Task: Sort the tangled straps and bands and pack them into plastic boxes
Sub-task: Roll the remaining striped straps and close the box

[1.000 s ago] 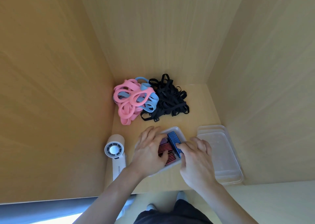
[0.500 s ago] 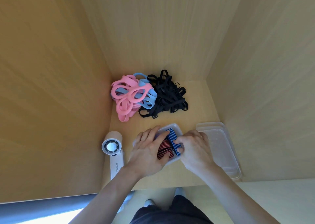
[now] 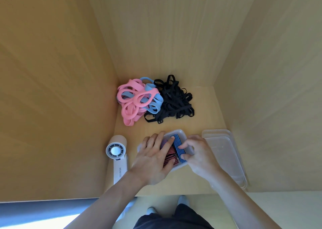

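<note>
Wooden walls (image 3: 156, 28): three pale panels enclosing the work area, filling the upper frame and both sides.

Tabletop (image 3: 205, 110): pale wood, centre of frame.

Clear plastic boxes (image 3: 224, 152): stacked, lower right of the tabletop, just beside the right hand.

Black straps (image 3: 174, 101): tangled heap at the rear centre, well apart from both hands.

Pink bands (image 3: 130, 105): looped heap at the rear left, touching the light-blue bands (image 3: 154, 103), which lie between pink and black.

Handheld fan (image 3: 115, 150): white, lying at the lower left, near the left hand.

Small plastic box (image 3: 176, 131): clear, front centre, tilted, between the two hands.

Left hand (image 3: 153, 161): laid over the box's left side, fingers extended and pressing on the red-striped band (image 3: 169, 154) inside; one fingertip touches the top of the blue-striped band (image 3: 177, 145).

Right hand (image 3: 200, 155): at the box's right edge, thumb and fingers curled, pinching the blue-striped band, which stands on edge along the right inside of the box.
</note>
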{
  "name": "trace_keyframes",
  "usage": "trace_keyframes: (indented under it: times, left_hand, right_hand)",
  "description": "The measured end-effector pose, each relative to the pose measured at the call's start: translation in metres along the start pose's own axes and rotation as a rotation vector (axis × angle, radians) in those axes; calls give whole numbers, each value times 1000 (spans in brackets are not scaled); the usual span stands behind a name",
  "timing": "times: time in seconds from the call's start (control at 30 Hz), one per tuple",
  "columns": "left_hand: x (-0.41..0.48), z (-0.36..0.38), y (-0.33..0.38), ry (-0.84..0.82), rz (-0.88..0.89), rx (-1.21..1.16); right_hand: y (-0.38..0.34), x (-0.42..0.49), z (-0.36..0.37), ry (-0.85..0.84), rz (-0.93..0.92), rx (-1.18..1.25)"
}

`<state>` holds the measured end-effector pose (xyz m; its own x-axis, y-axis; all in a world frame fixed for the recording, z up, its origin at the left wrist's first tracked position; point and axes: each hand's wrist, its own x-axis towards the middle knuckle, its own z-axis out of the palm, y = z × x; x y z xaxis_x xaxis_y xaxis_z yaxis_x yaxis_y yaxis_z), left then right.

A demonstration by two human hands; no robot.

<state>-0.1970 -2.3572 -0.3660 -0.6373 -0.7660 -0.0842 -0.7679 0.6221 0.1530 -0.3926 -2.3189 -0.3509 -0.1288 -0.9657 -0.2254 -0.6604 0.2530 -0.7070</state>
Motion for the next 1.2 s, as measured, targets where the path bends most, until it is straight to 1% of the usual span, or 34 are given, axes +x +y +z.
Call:
trace_keyframes:
  times: [0.13, 0.2, 0.27, 0.33, 0.4, 0.47, 0.53, 0.6, 0.67, 0.83, 0.93, 1.07, 1.13, 1.2]
  left_hand:
    - [0, 1, -1, 11, -11, -4]
    - [2, 3, -2, 8, -17, -17]
    - [2, 4, -4, 14, -21, -26]
    - [2, 4, -5, 18, -24, -48]
    - [2, 4, -6, 26, -32, -80]
    - [3, 4, -5, 38, -49, -119]
    - [3, 4, -4, 45, -69, -151]
    - [4, 3, -4, 50, -80, -180]
    - [4, 2, -3, 56, -82, -206]
    - [4, -3, -2, 90, -82, -261]
    - [4, -6, 0, 107, -81, -340]
    - [3, -11, -1, 132, -94, -486]
    - [2, -15, -2, 152, -116, -528]
    - [1, -19, -3, 188, -124, -563]
  right_hand:
    - [9, -9, -1, 20, -97, 44]
    - [16, -16, -6, 100, -125, 103]
    - [24, -24, -12, 238, -96, 123]
    - [33, -31, -20, 325, 12, 49]
    - [41, -37, -25, 311, 135, -86]
    - [46, -42, -26, 231, 230, -225]
    - [48, -45, -20, 165, 280, -357]
    - [48, -46, -13, 157, 309, -442]
    - [51, -46, -6, 175, 315, -500]
    - [56, -46, 2, 199, 288, -555]
    - [54, -45, 7, 207, 272, -634]
    - [51, -47, 6, 231, 251, -651]
    - [46, -49, 0, 263, 240, -654]
    - [36, -52, -8, 329, 203, -647]
